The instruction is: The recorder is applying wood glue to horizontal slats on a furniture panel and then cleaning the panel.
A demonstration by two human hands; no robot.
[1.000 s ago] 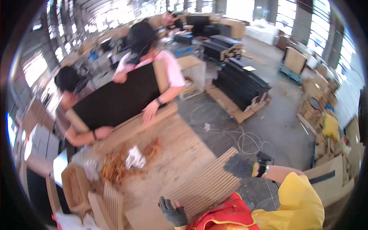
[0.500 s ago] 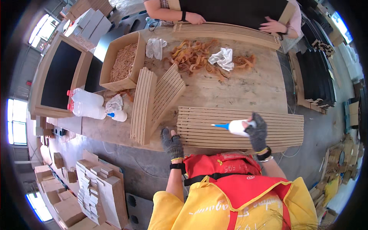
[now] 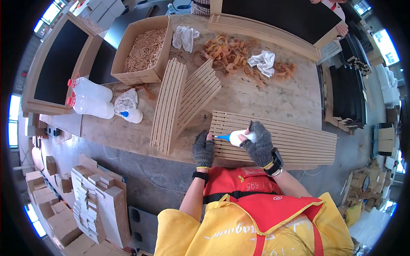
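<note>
A white squeeze bottle [image 3: 242,137] with a long blue nozzle is held on its side in my right hand [image 3: 259,145], whose fingers wrap round it. Its tip points left, just over the left ends of a row of light wooden slats [image 3: 294,138] lying side by side along the table's near edge. My left hand [image 3: 203,150], in a grey fingerless glove, rests beside those same ends, with its fingers stretched forward close to the nozzle tip. Two more bundles of slats, one upright bundle [image 3: 168,106] and one slanted bundle [image 3: 198,96], lie to the left.
A cardboard box [image 3: 139,77] of wooden dowels stands far left, near plastic jugs [image 3: 92,104] and a second glue-type bottle [image 3: 133,115]. Orange straps [image 3: 226,51] and white rags [image 3: 262,63] lie mid-table. Across it, a co-worker's hand [image 3: 341,29] touches a black-panelled frame [image 3: 277,19].
My right hand has brought the bottle left, so its nozzle reaches the slat ends. My left hand has come up against those ends. The co-worker and the black-panelled frame have shifted.
</note>
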